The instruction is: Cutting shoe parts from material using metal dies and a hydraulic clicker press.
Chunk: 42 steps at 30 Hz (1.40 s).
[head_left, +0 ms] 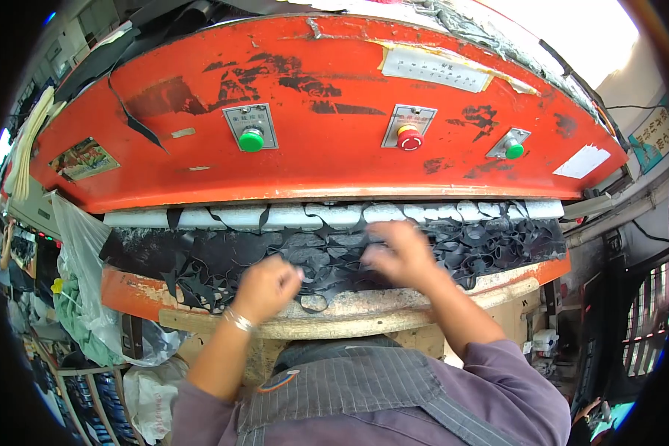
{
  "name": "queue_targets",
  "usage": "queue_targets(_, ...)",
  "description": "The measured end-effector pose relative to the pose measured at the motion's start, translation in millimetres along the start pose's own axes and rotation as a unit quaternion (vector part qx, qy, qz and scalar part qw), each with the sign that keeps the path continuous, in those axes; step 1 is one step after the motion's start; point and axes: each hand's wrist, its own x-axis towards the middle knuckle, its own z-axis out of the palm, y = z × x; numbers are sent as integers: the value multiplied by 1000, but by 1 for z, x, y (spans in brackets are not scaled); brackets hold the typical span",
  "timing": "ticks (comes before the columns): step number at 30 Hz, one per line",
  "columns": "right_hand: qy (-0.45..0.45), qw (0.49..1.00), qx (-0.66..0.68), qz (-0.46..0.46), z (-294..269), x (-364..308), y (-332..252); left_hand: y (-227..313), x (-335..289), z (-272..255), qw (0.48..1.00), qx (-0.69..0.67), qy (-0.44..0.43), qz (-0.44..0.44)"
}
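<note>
A tangle of black sheet scraps, cut into loops and thin webs, lies along the bed of a red press. My left hand is closed above the near edge of these scraps, thumb against curled fingers; whatever it may hold is hidden. Over the middle of the pile is my right hand, its fingers bent and smeared by motion, so its grip is unclear. Between and below the hands, a looped scrap hangs over the worn front edge. Flatter black sheet shows at the left of the bed.
The red press beam spans the far side, carrying two green buttons and a red stop button. A white strip runs beneath it. Clear plastic hangs at left, above a white bag.
</note>
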Motion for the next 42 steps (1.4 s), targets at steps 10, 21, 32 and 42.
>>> queue_targets(10, -160, 982, -35, -94, 98, -58, -74, 20, -71, 48, 997, 80, 20, 1)
queue_targets(21, -40, 927, -271, -257, 44, 104, 6, 12, 7, 33, 908, 178, -375, -62)
queue_targets(32, -177, 763, -277, -557, 70, 227, 64, -25, 35, 72, 907, 20, -412, 81)
queue_targets(42, 21, 988, -155, -3, -9, 103, 156, -31, 121, 119, 993, -46, 100, -34)
